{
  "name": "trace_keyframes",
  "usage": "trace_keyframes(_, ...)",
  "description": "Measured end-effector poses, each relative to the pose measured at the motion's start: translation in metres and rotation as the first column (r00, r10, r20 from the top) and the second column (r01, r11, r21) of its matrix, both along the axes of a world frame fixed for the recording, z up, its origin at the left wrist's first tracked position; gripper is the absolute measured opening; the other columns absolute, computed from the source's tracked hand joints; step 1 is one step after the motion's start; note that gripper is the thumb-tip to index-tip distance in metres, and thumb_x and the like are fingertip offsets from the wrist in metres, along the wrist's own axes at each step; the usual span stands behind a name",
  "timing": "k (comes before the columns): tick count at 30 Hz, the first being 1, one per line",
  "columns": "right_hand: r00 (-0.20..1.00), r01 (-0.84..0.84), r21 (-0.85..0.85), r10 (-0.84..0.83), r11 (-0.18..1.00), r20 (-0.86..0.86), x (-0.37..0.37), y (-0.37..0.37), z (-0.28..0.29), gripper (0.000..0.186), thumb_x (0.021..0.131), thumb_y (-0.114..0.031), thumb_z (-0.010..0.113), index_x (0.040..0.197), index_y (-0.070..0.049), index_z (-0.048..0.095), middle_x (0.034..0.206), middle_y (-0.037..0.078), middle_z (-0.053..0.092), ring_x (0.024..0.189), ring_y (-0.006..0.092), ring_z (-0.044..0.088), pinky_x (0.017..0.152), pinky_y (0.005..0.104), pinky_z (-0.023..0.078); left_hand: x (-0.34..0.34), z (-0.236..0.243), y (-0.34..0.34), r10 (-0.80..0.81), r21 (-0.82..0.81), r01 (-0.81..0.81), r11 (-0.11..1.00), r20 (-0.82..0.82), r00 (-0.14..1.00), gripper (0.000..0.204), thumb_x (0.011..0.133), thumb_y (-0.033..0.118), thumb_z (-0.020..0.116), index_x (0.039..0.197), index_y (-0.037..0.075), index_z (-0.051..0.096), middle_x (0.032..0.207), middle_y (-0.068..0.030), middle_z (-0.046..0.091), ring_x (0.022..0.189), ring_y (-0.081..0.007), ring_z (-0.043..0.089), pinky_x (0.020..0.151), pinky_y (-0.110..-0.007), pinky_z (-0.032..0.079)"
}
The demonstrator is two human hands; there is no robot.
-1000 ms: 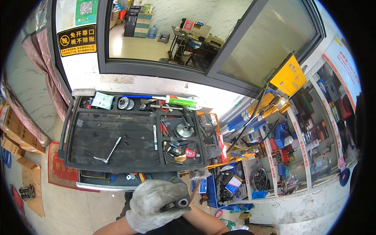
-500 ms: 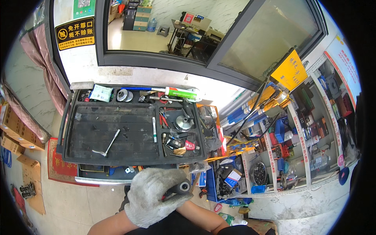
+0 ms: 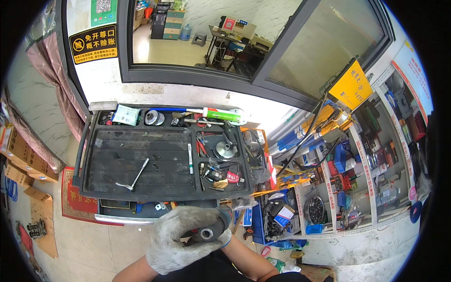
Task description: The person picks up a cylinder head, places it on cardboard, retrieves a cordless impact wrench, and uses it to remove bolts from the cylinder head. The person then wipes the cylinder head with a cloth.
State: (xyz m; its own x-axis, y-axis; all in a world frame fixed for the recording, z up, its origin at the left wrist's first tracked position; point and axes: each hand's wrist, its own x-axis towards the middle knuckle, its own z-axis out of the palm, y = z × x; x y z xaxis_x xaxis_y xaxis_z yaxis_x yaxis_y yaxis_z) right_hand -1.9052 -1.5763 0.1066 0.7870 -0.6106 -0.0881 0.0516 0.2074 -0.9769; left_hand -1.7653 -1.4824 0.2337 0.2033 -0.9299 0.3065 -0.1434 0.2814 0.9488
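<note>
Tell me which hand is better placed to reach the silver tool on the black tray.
Probably the left hand: it is nearer the silver tool than the right forearm. It is curled around a dark cylindrical part, though.

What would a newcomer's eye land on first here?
Probably the grey-gloved left hand at bottom centre, curled around a dark round part whose hollow end faces the camera. Next, perhaps, the bright yellow sign at upper right. Then the silver tool lying on the black tray, left of the white marker.
</note>
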Motion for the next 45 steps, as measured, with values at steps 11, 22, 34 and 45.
trace_keyframes(11, 0.982, -0.184, 0.228, 0.169, 0.956, 0.085, -0.025, -0.008, 0.022, 0.067, 0.082, -0.027, 0.089, 0.138, -0.004, 0.061, 0.132, 0.011, 0.067, 0.123, 0.022, 0.064, 0.109, 0.037, 0.05, 0.001, -0.011, -0.004, -0.127, -0.137, 0.116, 0.984, -0.07, 0.989, 0.045, 0.073, 0.017, 0.094, 0.113, 0.006, 0.078, 0.116, -0.0101, 0.077, 0.113, -0.0297, 0.072, 0.104, -0.046, 0.054)
trace_keyframes(22, 0.995, -0.086, -0.12, 0.08, 0.989, -0.058, -0.044, -0.025, -0.029, 0.064, 0.075, -0.013, 0.092, 0.132, -0.005, 0.063, 0.127, 0.008, 0.068, 0.117, 0.0197, 0.065, 0.106, 0.0384, 0.053, 0.009, -0.015, 0.013, -0.071, 0.214, 0.229, 0.95, -0.563, 0.824, 0.073, 0.077, 0.014, 0.076, 0.142, -0.01, 0.053, 0.143, -0.0204, 0.059, 0.135, -0.0309, 0.057, 0.114, -0.044, 0.045)
trace_keyframes(34, 0.88, -0.446, -0.618, 0.189, 0.648, -0.436, 0.026, 0.024, 0.003, 0.07, 0.083, -0.033, 0.08, 0.142, -0.005, 0.054, 0.138, 0.022, 0.059, 0.131, 0.0394, 0.056, 0.115, 0.0476, 0.042, 0.035, -0.114, 0.055, 0.463, 0.302, -0.393, 0.869, -0.775, 0.429, 0.034, 0.103, 0.042, 0.061, 0.119, 0.012, 0.064, 0.098, -0.0069, 0.068, 0.094, -0.0219, 0.067, 0.091, -0.042, 0.055)
trace_keyframes(45, 0.559, -0.632, -0.472, -0.06, 0.615, -0.827, 0.007, -0.009, -0.086, 0.04, 0.094, -0.037, 0.068, 0.12, -0.007, 0.069, 0.114, 0.018, 0.071, 0.111, 0.0368, 0.068, 0.1, 0.0477, 0.053, 0.079, -0.141, 0.146, 0.787, 0.361, -0.704, 0.611, -0.376, 0.49, 0.035, 0.089, 0.03, 0.072, 0.109, 0.006, 0.056, 0.085, -0.0093, 0.064, 0.081, -0.0246, 0.069, 0.084, -0.044, 0.059)
